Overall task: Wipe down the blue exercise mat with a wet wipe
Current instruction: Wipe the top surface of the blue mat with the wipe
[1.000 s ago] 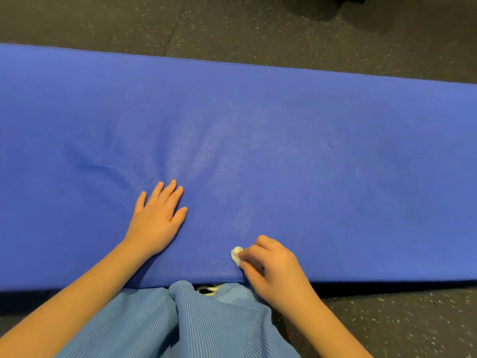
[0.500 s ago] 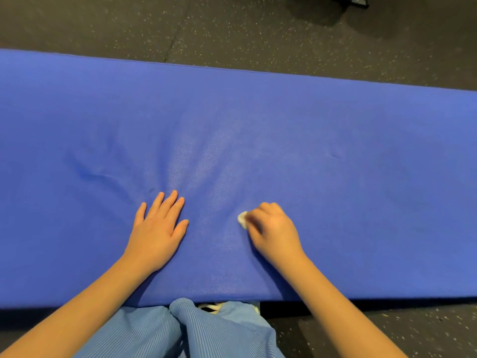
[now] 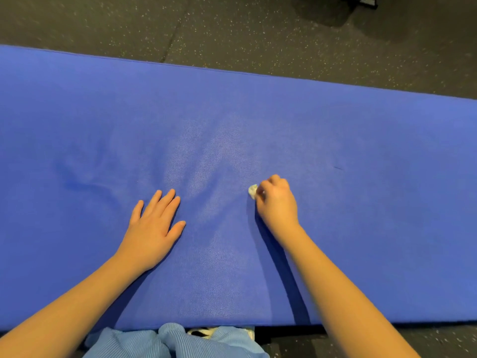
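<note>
Floor (image 3: 258, 34), one mat (image 3: 335, 151); right hand (image 3: 277, 205) grips one wipe (image 3: 253, 191).

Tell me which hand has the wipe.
The right hand: its fingers curl round the wadded white wet wipe, pressing it to the blue mat. The left hand lies flat on the mat, fingers straight, holding nothing.

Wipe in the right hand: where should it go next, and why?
Probably slide the wet wipe toward the far edge of the mat. The right hand pinches it midway across, the left hand rests flat, and the mat beyond the wipe looks duller than the sheen between the hands.
</note>
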Motion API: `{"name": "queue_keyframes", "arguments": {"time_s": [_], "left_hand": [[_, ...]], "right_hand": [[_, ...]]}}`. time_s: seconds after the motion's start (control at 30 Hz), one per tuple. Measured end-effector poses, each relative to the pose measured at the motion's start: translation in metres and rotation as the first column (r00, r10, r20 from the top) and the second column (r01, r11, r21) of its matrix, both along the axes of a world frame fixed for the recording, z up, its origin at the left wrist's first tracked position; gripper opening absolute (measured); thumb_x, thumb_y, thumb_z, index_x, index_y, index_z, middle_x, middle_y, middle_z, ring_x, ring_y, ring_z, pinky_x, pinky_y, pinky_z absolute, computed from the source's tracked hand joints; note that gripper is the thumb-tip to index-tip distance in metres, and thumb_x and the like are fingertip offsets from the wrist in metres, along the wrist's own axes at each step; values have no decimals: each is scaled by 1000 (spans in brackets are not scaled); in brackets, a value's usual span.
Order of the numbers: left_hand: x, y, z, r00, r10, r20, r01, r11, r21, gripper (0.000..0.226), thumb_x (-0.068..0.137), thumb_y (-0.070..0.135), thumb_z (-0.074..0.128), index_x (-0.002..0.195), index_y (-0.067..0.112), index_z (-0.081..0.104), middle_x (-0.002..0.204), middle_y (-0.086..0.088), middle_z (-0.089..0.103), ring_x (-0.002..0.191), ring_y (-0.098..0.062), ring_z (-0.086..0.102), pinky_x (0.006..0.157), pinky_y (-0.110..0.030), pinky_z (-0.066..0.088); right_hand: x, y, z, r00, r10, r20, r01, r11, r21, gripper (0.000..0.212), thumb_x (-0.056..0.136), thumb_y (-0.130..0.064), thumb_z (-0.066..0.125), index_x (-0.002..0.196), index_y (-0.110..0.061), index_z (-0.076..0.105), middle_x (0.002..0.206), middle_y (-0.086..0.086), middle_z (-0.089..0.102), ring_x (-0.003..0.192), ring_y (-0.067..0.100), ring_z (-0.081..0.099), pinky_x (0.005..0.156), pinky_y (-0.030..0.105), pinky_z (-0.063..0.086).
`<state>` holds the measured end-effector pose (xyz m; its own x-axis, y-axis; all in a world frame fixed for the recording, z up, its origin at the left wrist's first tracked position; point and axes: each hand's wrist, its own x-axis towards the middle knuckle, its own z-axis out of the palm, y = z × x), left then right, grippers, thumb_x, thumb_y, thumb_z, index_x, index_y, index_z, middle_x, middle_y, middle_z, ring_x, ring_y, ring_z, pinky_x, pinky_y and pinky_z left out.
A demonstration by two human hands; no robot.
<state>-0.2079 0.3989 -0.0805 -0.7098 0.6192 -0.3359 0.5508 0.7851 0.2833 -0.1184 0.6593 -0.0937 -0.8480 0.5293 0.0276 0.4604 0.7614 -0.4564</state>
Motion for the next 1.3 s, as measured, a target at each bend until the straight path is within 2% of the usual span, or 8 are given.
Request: {"name": "queue_keyframes", "arguments": {"time_s": [0.1,0.3,0.53,0.7,0.93,1.13,1.2,1.3], "left_hand": [[4,-1,-2,1000,9,-27,-9,1000,15,86,81,64,2,152,20,24,160,9,12,148,-13,1,118,-37,-5],[3,-1,-4,1000,1,-31,0,1000,24,82,85,62,8,150,18,31,159,6,19,148,-15,7,118,-39,-2],[-23,5,-10,998,-59,-9,59,996,63,86,81,67,8,152,21,21,157,13,2,144,-6,-7,119,-38,-6],[-27,9,-20,996,-57,-62,61,996,62,77,89,61,15,150,17,30,158,6,14,147,-14,5,118,-40,-1],[-36,11,-22,993,-86,-83,93,992,80,70,90,56,30,140,10,47,150,-5,39,142,-22,20,115,-50,17],[-69,30,-23,987,-115,-114,125,989,83,73,90,57,25,145,12,39,156,-3,28,145,-21,16,117,-49,14],[-75,34,-27,984,-137,-114,144,988,57,74,91,58,23,146,11,39,157,-2,26,145,-20,14,117,-48,13],[-76,35,-30,973,-183,-141,188,982,20,74,96,59,17,142,8,44,152,-8,35,142,-24,19,114,-45,13]], "right_hand": [[-17,-7,-1,986,-169,-17,169,986,13,13,82,2,67,72,3,60,79,20,56,72,36,54,51,31,28],[-17,-25,-6,941,339,-5,-331,922,201,28,61,9,79,78,-4,61,67,7,49,58,24,44,44,21,16],[-59,10,-11,987,-92,-132,99,994,45,20,80,5,68,66,2,54,72,18,49,62,32,48,45,27,27],[-57,-4,-15,913,405,-42,-401,913,77,20,83,1,67,70,0,52,73,13,47,62,28,44,41,29,32],[-97,35,-21,981,-143,-134,144,990,-1,16,88,1,60,73,6,59,81,20,51,69,36,50,51,31,30],[-93,16,-20,854,519,-36,-517,854,50,7,87,0,55,87,2,61,84,15,51,72,31,48,45,37,44],[-105,37,-20,889,456,-30,-453,889,69,7,82,6,58,81,0,62,81,13,50,71,30,47,43,34,41],[-128,56,-26,990,79,-118,-74,996,40,12,83,7,59,74,-1,59,72,9,41,63,27,39,44,34,36]]}}
